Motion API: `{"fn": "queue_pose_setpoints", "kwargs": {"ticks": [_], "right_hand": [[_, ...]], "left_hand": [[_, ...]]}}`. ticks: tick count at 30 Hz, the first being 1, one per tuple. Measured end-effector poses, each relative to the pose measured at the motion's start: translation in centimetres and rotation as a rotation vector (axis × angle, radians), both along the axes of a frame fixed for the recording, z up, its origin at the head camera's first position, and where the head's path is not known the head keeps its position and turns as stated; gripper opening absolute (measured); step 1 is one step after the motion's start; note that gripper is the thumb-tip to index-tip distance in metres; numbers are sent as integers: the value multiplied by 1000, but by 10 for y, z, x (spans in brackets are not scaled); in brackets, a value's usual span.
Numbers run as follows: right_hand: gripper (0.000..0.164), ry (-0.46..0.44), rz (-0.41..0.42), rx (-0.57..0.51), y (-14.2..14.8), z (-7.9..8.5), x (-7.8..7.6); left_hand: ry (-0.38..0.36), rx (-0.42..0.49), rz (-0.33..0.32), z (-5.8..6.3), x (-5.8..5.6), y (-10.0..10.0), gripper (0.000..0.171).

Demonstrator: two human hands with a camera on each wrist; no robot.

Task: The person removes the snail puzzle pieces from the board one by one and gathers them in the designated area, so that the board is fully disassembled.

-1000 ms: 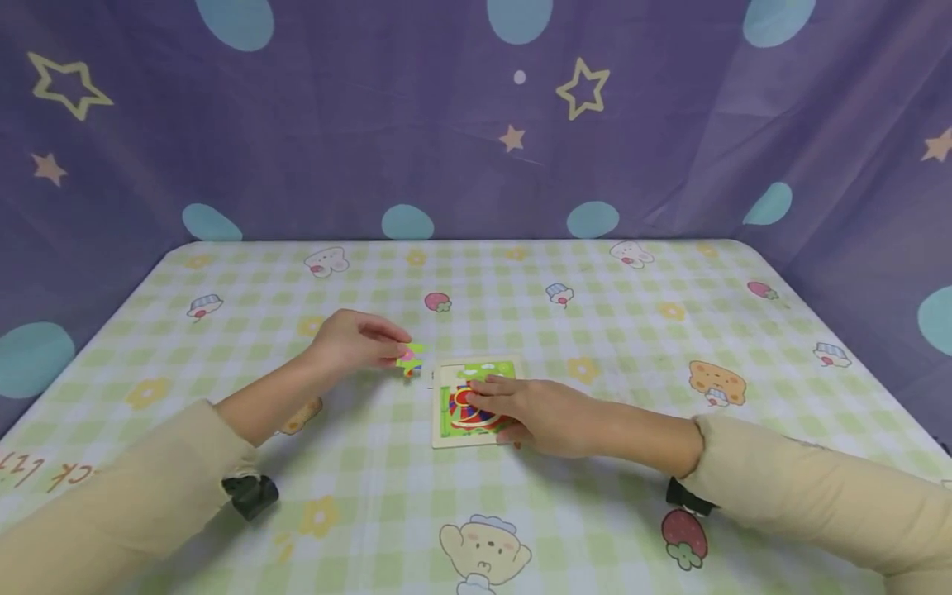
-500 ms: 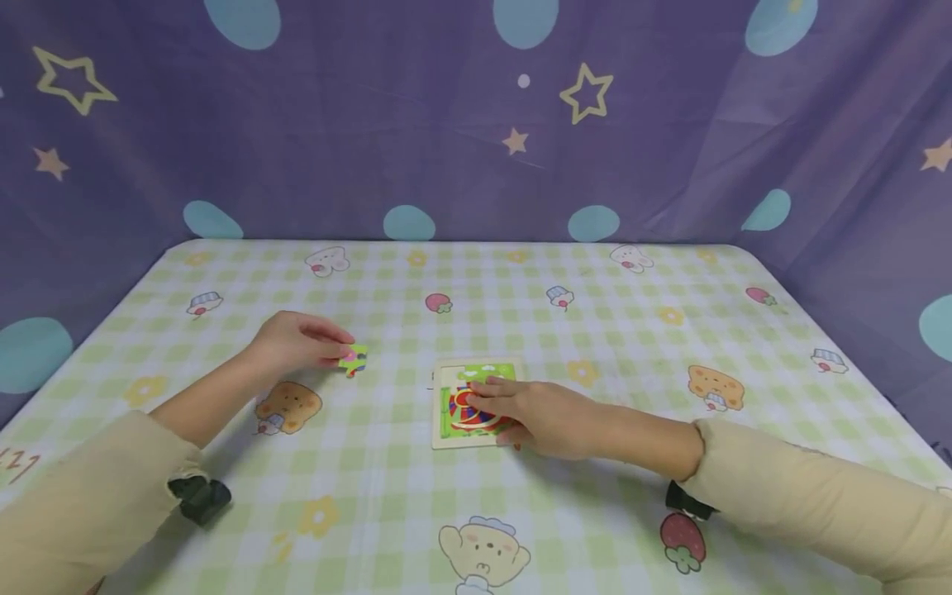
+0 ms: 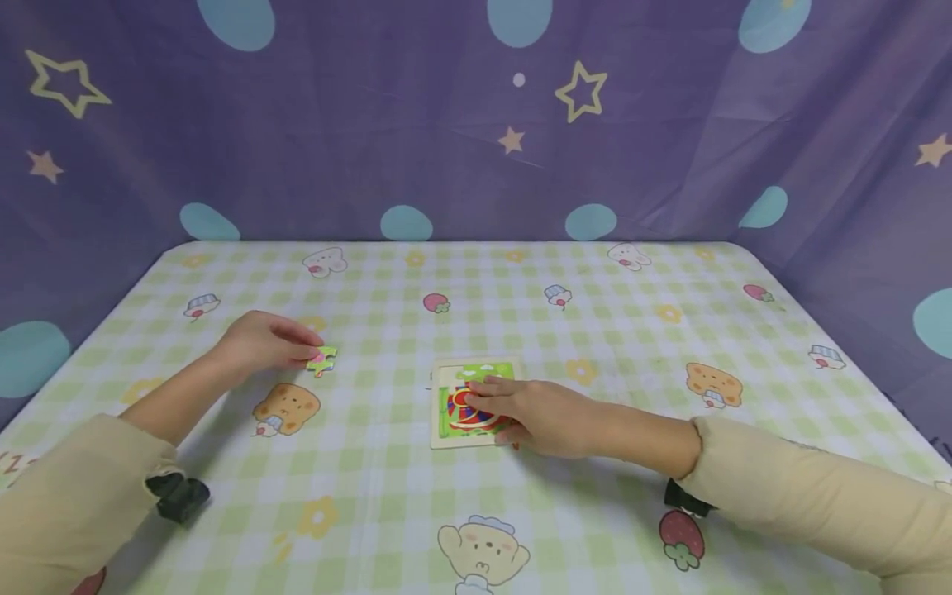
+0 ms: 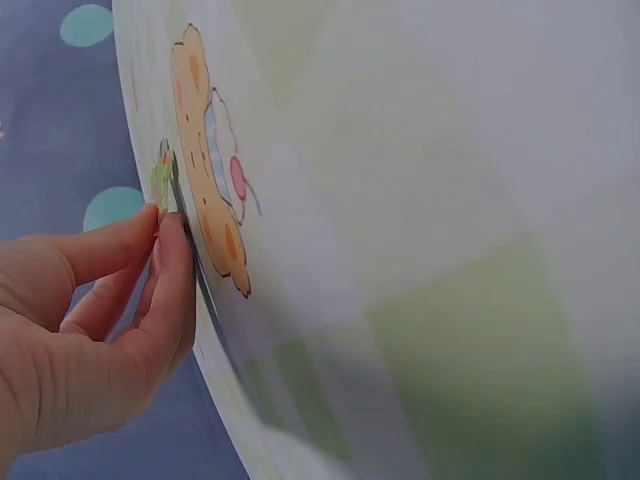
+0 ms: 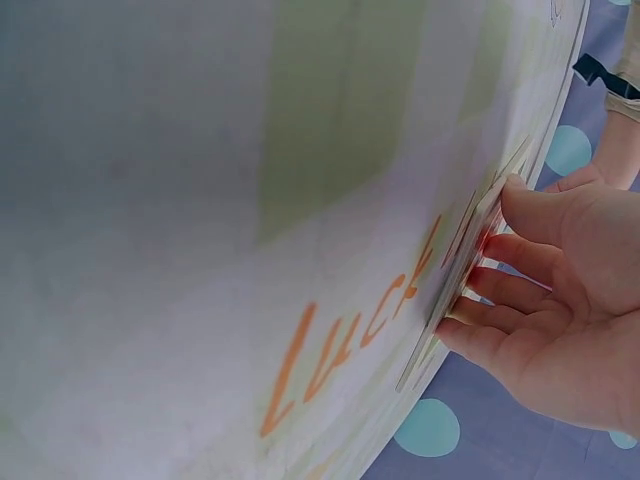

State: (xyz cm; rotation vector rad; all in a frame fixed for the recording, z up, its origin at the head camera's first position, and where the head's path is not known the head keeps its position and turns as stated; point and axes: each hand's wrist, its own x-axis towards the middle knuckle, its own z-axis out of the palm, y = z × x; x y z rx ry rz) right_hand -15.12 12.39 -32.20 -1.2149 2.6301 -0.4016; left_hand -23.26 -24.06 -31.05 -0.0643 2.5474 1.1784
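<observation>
On the left side of the table, my left hand [image 3: 264, 343] pinches a small puzzle piece [image 3: 323, 361] between thumb and fingertips. The piece is green with a pink patch and knobbed edges; the left wrist view shows this puzzle piece [image 4: 160, 182] edge-on, close over the cloth. At the table's middle lies a square puzzle board [image 3: 444, 442] with a pale wooden frame and a red, blue and green picture. My right hand [image 3: 546, 417] rests on its right part, fingers extended over the picture and thumb at the near edge. The hand hides the board's right side.
A green-and-white checked tablecloth [image 3: 387, 512] printed with cartoon animals, cupcakes and strawberries covers the table. Behind it hangs a purple curtain [image 3: 335, 124] with stars and blue dots. Dark wrist mounts [image 3: 178, 496] show below both sleeves.
My left hand has moved left with the puzzle piece, away from the board, quickly at first and then less. My right hand and the puzzle board have stayed in place.
</observation>
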Motion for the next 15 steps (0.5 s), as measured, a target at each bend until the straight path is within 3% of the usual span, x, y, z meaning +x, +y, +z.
{"fn": "queue_pose_setpoints", "kwargs": {"ticks": [6,15], "right_hand": [[56,7,2,-3,0,-1,0],[56,21,-5,11,0,0,1]], "left_hand": [[38,-81,25,-2,0,0,34],[132,-169,-12,0,1,0,33]]}}
